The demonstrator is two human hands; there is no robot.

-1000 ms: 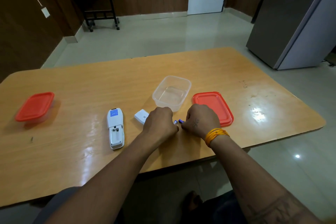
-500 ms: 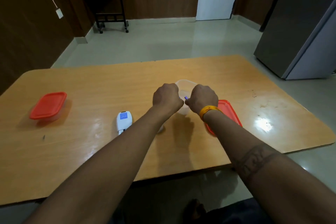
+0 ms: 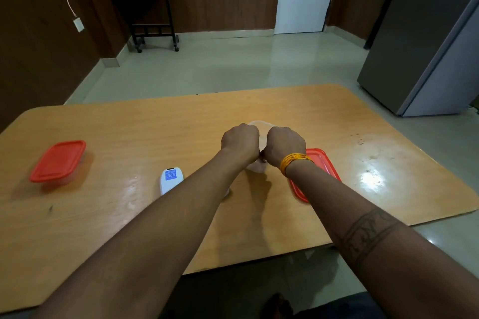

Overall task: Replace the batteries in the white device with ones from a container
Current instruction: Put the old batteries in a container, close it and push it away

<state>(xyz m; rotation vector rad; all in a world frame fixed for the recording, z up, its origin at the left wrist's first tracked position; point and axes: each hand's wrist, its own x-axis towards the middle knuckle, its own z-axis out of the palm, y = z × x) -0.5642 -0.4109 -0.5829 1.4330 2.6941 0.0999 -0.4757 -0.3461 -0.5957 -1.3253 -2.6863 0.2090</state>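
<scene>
Above the open clear container (image 3: 262,125) at the table's middle, my left hand (image 3: 239,140) and my right hand (image 3: 285,145) are closed fists side by side, knuckles nearly touching. A small dark end of a battery (image 3: 262,155) shows between them; the rest of what they hold is hidden. The white device (image 3: 171,182) lies on the table to the left, its lower half covered by my left forearm. The container's red lid (image 3: 322,163) lies flat just right of my right wrist.
A second container shut with a red lid (image 3: 58,160) sits at the table's (image 3: 116,228) left. The table's near edge runs under my forearms. A grey fridge (image 3: 427,46) stands at the right, a black side table (image 3: 150,13) by the far wall.
Both hands lifted off the table surface near the device and moved forward over the clear container, still closed. The camera tilted up.
</scene>
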